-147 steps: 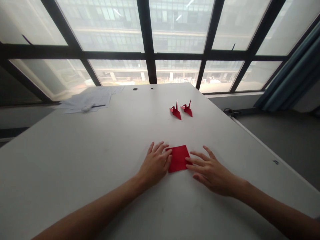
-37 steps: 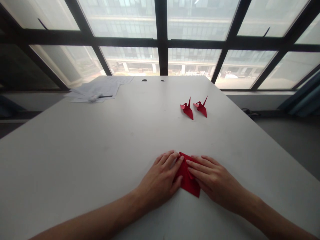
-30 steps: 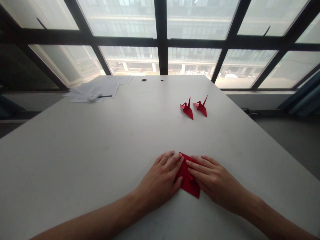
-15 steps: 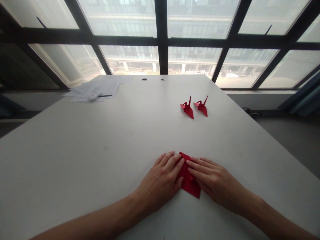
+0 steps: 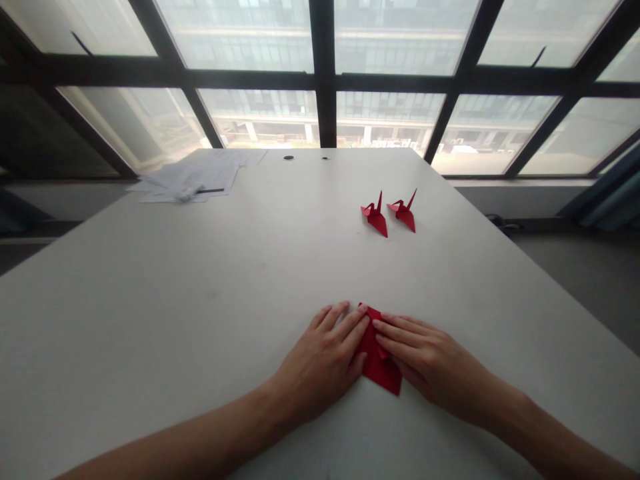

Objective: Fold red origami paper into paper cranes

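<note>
A folded piece of red origami paper (image 5: 381, 375) lies flat on the white table (image 5: 250, 267), close in front of me. My left hand (image 5: 330, 347) rests on its left side, fingers stretched out and the thumb by the lower left edge. On the right side, my right hand (image 5: 420, 353) lies with its fingers flat and side by side over a folded flap. Both hands press from above, and they cover much of the paper's sides. Beyond them stand two red paper cranes, a left one (image 5: 376, 217) and a right one (image 5: 403, 212).
Loose white sheets (image 5: 215, 173) are spread at the table's far left, with a dark pen (image 5: 211, 191) on top. A round dark cable hole (image 5: 289, 158) and a small dark object (image 5: 325, 159) are near the far edge. Large windows (image 5: 390, 120) stand behind the table.
Almost nothing differs. The fingers of my left hand have shifted very slightly on the red paper; my right hand stays in place.
</note>
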`<state>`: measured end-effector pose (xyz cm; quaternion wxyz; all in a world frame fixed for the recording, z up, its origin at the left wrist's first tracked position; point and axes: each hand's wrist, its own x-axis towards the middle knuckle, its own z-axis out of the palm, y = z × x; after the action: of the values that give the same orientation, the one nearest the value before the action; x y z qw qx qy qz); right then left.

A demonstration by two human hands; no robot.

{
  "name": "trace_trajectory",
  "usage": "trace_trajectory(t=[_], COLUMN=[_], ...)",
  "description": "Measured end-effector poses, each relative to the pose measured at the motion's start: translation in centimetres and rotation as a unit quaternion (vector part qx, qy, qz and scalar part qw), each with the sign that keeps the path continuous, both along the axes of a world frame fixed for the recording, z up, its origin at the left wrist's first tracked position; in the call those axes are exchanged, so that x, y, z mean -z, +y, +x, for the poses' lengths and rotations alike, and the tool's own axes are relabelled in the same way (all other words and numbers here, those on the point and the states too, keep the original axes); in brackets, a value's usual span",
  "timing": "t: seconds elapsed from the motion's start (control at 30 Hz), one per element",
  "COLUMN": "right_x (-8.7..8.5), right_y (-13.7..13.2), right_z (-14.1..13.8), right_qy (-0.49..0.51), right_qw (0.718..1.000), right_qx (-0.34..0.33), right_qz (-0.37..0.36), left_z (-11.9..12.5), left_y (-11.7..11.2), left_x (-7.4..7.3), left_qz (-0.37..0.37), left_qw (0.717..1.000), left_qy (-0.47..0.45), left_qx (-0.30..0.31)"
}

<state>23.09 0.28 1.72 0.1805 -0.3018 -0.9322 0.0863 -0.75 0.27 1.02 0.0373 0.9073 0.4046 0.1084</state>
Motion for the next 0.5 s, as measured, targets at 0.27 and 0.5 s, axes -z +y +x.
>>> trace_trajectory(t=[0.27, 0.5], right_x=[0.11, -0.15], right_y=[0.09, 0.11], right_z=[0.23, 0.37], right_qy=[-0.004, -0.021], right_qw=[1.0, 1.0], right_qx=[-0.006, -0.011], right_qz=[0.0, -0.008], left_z=[0.06, -0.02], left_y=[-0.03, 0.02], left_x=[0.27, 0.37], left_qz=[-0.001, 0.001], left_qw=[1.0, 1.0], left_qy=[0.006, 0.013], left_qx=[-0.003, 0.007])
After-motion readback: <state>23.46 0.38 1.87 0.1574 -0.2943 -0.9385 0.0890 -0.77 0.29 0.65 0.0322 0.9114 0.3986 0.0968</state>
